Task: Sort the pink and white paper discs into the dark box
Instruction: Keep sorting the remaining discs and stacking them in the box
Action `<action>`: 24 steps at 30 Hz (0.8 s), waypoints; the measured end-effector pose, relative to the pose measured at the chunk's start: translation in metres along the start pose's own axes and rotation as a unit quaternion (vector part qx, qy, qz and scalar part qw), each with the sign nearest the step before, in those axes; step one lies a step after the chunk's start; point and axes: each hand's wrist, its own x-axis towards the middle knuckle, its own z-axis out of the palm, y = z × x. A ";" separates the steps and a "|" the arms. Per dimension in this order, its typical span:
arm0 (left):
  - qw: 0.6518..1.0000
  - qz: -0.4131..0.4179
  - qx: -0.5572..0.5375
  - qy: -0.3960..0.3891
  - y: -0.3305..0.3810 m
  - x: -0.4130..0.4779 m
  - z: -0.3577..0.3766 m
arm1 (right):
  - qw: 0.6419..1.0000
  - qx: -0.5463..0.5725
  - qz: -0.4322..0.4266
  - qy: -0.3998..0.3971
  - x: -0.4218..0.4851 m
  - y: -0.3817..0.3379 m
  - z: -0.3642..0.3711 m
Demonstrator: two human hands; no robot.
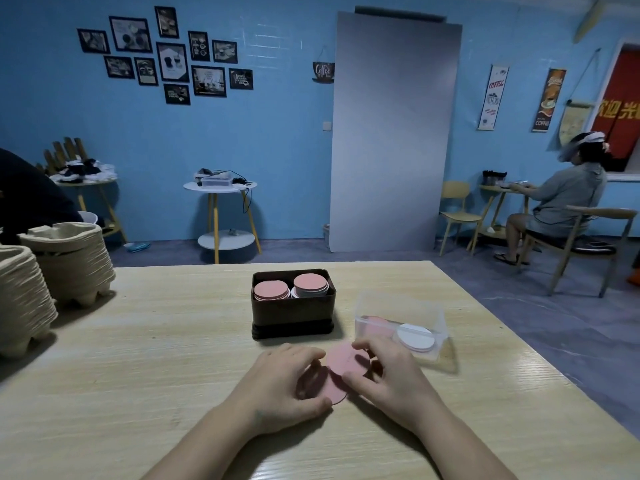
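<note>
Pink discs (341,365) rest on the surface (166,344), gripped by left hand (277,384) and right hand (393,379), fingers curled round them. The dark box (292,318) stands just ahead, slightly left, nearer the left hand.

Pulp tray stacks (71,261) — left, framed pictures (172,61), side table (221,237), seated person (568,199)

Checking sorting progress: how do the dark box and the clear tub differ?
The dark box is opaque; the clear tub is see-through. The dark box holds two stacks, both pink-topped; the clear tub holds a white-topped pile beside pink discs. Both sit open on the table.
</note>
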 end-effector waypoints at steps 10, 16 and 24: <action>0.996 -0.012 -0.072 0.043 -0.021 -0.015 -0.020 | 1.000 -0.015 -0.006 -0.005 0.001 0.001 0.003; 0.977 -0.059 -0.159 0.131 -0.033 -0.025 -0.030 | 0.998 -0.013 -0.054 -0.038 0.011 -0.008 0.013; 0.980 -0.029 -0.156 0.121 -0.034 -0.030 -0.028 | 0.986 0.032 -0.152 -0.068 0.032 -0.046 0.035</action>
